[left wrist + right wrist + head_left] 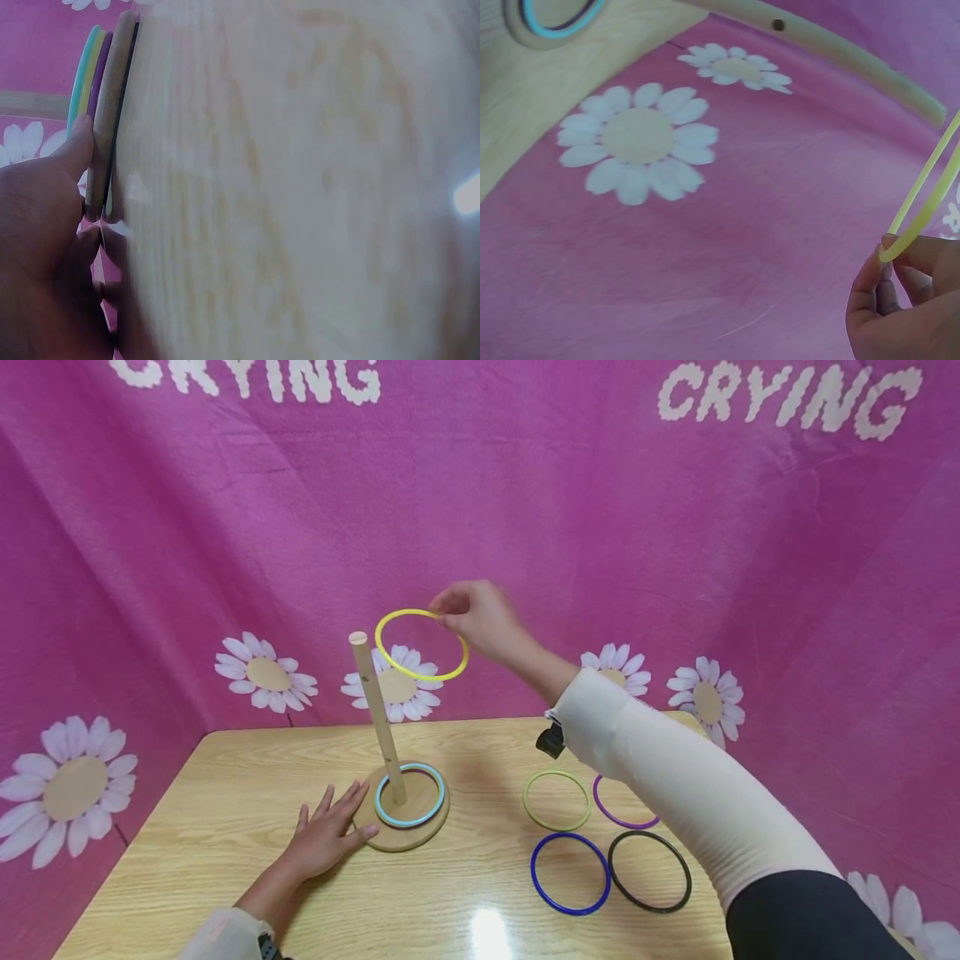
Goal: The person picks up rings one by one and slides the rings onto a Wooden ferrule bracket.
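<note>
My right hand pinches the edge of a yellow ring, held up beside the top of a wooden peg. In the right wrist view, thumb and fingers grip the yellow ring near the peg's tip. The peg rises from a round wooden base. Around its foot lies a light blue ring; the left wrist view shows a yellow and a purple ring stacked with it. My left hand rests on the table, fingers spread, touching the base's left edge.
On the table to the right lie a yellow-green ring, a blue ring, a black ring and a purple ring partly hidden by the right sleeve. A pink flowered cloth hangs behind.
</note>
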The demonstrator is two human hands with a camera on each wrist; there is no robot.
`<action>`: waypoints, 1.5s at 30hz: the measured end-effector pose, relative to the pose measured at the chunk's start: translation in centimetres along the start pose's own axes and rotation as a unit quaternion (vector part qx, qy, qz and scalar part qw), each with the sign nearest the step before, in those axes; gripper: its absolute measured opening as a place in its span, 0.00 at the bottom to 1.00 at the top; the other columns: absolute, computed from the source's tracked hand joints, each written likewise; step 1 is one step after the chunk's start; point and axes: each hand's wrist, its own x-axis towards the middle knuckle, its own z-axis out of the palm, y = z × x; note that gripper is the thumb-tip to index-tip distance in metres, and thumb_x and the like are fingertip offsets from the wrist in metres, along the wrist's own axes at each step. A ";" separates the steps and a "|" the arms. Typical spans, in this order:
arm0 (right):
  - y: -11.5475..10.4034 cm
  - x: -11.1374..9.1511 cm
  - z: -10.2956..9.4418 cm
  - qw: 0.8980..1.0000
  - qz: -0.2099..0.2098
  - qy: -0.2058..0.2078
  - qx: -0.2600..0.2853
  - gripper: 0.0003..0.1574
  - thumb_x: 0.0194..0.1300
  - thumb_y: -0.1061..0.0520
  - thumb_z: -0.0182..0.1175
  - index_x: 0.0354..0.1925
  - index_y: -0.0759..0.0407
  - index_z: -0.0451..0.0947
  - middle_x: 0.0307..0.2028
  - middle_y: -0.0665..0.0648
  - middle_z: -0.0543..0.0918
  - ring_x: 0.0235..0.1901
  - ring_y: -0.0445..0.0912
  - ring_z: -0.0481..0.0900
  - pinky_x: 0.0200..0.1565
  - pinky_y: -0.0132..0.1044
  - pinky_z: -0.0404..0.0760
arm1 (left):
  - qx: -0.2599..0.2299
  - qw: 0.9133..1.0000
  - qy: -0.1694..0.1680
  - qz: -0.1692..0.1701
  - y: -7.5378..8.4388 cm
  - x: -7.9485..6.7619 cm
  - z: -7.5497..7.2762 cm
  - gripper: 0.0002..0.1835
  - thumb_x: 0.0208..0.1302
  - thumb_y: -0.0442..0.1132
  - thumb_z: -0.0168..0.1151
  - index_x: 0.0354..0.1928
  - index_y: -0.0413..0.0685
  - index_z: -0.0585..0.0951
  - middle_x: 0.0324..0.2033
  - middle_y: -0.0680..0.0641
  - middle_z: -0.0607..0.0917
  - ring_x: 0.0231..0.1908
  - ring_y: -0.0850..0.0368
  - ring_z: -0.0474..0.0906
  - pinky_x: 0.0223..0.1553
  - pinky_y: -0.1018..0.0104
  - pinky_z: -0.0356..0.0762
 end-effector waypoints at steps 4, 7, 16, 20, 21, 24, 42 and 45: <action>-1.6 0.6 0.5 1.000 -0.004 -0.002 0.004 0.09 0.66 0.67 0.68 0.45 0.63 0.88 0.40 0.60 0.90 0.42 0.48 0.87 0.43 0.34 0.82 | -0.001 1.000 0.002 0.000 -0.1 0.0 0.1 0.46 0.70 0.70 0.55 0.81 0.55 0.60 0.79 0.42 0.60 0.78 0.27 0.40 0.67 0.19 0.27; -2.6 0.9 1.1 1.000 -0.002 -0.009 0.006 0.09 0.66 0.68 0.67 0.45 0.64 0.88 0.40 0.60 0.90 0.41 0.48 0.87 0.42 0.33 0.83 | -0.002 1.000 0.002 0.000 0.1 -0.1 0.0 0.46 0.70 0.70 0.55 0.81 0.54 0.60 0.80 0.43 0.59 0.79 0.27 0.40 0.67 0.19 0.27; -2.9 0.8 3.8 0.999 0.000 -0.037 -0.010 0.08 0.68 0.68 0.66 0.44 0.65 0.87 0.40 0.60 0.90 0.40 0.47 0.87 0.42 0.30 0.83 | -0.003 1.000 -0.009 -0.008 1.6 -0.4 -1.1 0.45 0.71 0.65 0.59 0.81 0.52 0.59 0.79 0.41 0.59 0.78 0.25 0.41 0.66 0.17 0.29; -1.9 0.3 4.8 0.998 0.014 -0.047 -0.027 0.07 0.69 0.67 0.66 0.45 0.63 0.87 0.40 0.58 0.90 0.40 0.46 0.86 0.41 0.31 0.83 | 0.000 1.000 -0.011 -0.011 1.8 -0.5 -1.1 0.44 0.72 0.64 0.59 0.81 0.51 0.59 0.79 0.41 0.59 0.78 0.26 0.41 0.67 0.18 0.29; -1.6 0.2 5.0 0.998 0.018 -0.047 -0.030 0.07 0.69 0.66 0.66 0.44 0.63 0.87 0.40 0.58 0.90 0.40 0.46 0.86 0.41 0.31 0.82 | -0.001 1.000 -0.010 -0.010 1.8 -0.5 -1.1 0.44 0.72 0.64 0.59 0.81 0.51 0.60 0.79 0.41 0.59 0.78 0.26 0.41 0.66 0.17 0.29; -0.6 -0.2 5.9 0.998 0.025 -0.046 -0.042 0.07 0.68 0.66 0.67 0.44 0.62 0.88 0.40 0.58 0.90 0.41 0.46 0.87 0.43 0.31 0.82 | 0.000 1.000 -0.008 -0.010 1.7 -0.4 -1.1 0.44 0.72 0.63 0.59 0.81 0.51 0.59 0.79 0.41 0.59 0.78 0.26 0.41 0.66 0.17 0.29; 6.2 -3.7 11.6 0.997 0.043 -0.055 -0.039 0.08 0.59 0.71 0.66 0.37 0.64 0.87 0.33 0.58 0.90 0.31 0.39 0.82 0.34 0.23 0.76 | 0.002 1.000 -0.010 -0.007 0.3 -0.1 -0.2 0.46 0.71 0.69 0.55 0.81 0.53 0.59 0.80 0.42 0.58 0.79 0.27 0.40 0.67 0.19 0.26; 7.2 -4.3 12.4 0.997 0.044 -0.053 -0.044 0.09 0.57 0.71 0.66 0.37 0.65 0.87 0.31 0.56 0.90 0.30 0.38 0.80 0.35 0.24 0.76 | 0.000 1.000 -0.008 -0.005 0.2 -0.1 -0.1 0.46 0.70 0.70 0.55 0.81 0.54 0.59 0.80 0.42 0.58 0.79 0.27 0.40 0.67 0.19 0.27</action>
